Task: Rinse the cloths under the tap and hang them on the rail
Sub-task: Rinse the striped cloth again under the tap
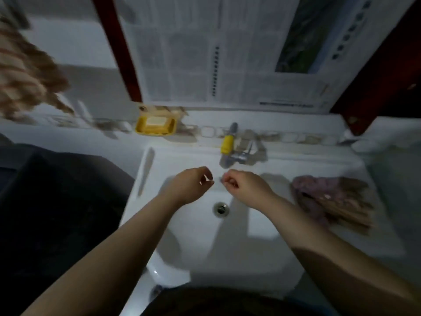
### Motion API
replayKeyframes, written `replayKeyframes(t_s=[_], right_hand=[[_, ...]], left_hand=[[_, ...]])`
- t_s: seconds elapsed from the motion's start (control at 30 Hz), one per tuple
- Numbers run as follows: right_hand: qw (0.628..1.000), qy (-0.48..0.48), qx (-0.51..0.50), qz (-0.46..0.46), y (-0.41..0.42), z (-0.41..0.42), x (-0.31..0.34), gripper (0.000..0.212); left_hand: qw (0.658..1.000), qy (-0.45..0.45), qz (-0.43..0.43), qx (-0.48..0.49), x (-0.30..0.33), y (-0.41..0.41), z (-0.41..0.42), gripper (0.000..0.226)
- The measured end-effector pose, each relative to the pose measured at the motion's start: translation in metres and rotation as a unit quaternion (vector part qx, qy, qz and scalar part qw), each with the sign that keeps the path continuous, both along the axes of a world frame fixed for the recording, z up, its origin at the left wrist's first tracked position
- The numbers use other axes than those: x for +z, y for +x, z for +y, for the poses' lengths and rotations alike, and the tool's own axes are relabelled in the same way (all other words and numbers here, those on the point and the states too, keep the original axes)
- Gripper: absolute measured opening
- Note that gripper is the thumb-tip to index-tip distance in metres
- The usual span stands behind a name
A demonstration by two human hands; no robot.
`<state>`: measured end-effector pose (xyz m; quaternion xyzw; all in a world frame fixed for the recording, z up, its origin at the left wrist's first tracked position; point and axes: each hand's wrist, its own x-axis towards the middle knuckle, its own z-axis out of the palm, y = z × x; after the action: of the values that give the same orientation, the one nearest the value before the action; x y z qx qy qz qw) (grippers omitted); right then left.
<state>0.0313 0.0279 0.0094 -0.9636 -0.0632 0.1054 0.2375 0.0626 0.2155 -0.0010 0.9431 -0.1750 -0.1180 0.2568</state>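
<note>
Left hand and right hand: recorded at frame centre above the white basin, fingers loosely curled, nothing gripped. Drain: noted just below them. Crumpled cloths: laid on the basin's right ledge. Tap, yellow-handled: set behind the hands. Yellow soap dish: placed further back, left of the tap. Striped cloth: seen hanging at upper left, blurred.
</note>
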Motion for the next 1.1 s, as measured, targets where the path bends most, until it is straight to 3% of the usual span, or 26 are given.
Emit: replayKeyframes(t_s=[0.13,0.27,0.43,0.5,0.6,0.67,0.83,0.97,1.1], right_hand=[[0.991,-0.098,-0.086,0.026,0.000,-0.093,-0.045,0.019],[0.943,-0.230,-0.235,0.055,0.002,-0.166,-0.063,0.039],[0.907,-0.190,-0.336,0.168,-0.022,-0.213,-0.077,0.081],[0.908,-0.179,-0.338,0.170,-0.034,-0.223,-0.084,0.070],[0.907,-0.248,-0.328,0.094,-0.046,-0.234,-0.086,0.037],[0.907,-0.273,-0.313,0.069,-0.047,-0.241,-0.078,0.030],[0.893,-0.196,-0.398,0.073,-0.031,-0.272,-0.033,0.030],[0.942,-0.025,-0.320,-0.096,-0.028,-0.266,0.026,0.021],[0.944,0.131,-0.248,-0.171,-0.018,-0.228,0.073,0.011]], left_hand=[[0.997,0.001,0.075,-0.014,-0.031,-0.013,-0.068,0.018],[0.992,-0.011,0.128,0.001,-0.048,-0.021,-0.116,0.016],[0.988,-0.017,0.155,0.005,-0.062,-0.028,-0.149,0.013],[0.986,-0.020,0.165,0.002,-0.066,-0.028,-0.159,0.013],[0.983,-0.026,0.182,-0.003,-0.070,-0.026,-0.172,0.008],[0.980,-0.035,0.194,-0.006,-0.072,-0.024,-0.180,0.007],[0.975,-0.104,0.195,0.018,-0.064,-0.023,-0.199,0.012],[0.947,-0.230,0.213,0.066,-0.049,-0.024,-0.207,0.017],[0.913,-0.340,0.213,0.069,-0.023,-0.025,-0.201,0.029]])
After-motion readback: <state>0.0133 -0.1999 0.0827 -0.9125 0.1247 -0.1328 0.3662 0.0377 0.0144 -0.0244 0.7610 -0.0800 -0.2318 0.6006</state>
